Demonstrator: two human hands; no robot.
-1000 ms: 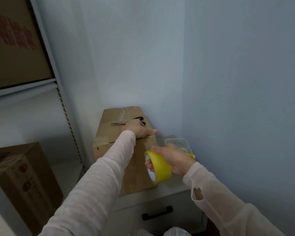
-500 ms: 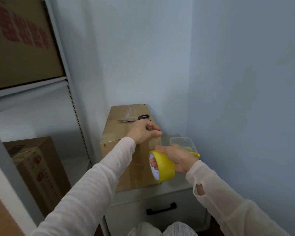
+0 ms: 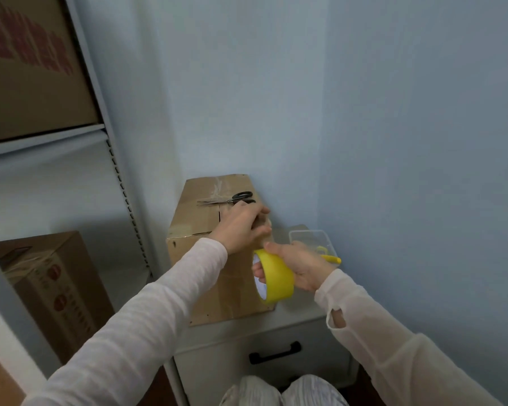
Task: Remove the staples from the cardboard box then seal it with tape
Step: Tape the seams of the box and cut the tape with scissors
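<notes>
A brown cardboard box [image 3: 200, 227] stands on a white cabinet in the room's corner. Black-handled scissors [image 3: 232, 199] lie on its top near the back. My left hand [image 3: 241, 227] is at the box's upper right edge, fingers and thumb curled together as if pinching the tape's free end; the strip itself is hard to see. My right hand [image 3: 299, 265] grips a yellow tape roll [image 3: 276, 276] just below and to the right of the left hand, beside the box's right face.
A clear plastic container [image 3: 308, 235] and a yellow tool [image 3: 332, 259] sit behind my right hand on the cabinet [image 3: 291, 320], which has a black drawer handle [image 3: 274, 351]. A metal shelf rack [image 3: 123, 183] on the left holds printed cartons [image 3: 50, 288]. Walls close in behind and to the right.
My left hand has left its flat rest on the box top and curled down over the right edge toward the roll. The right hand with the roll has risen slightly.
</notes>
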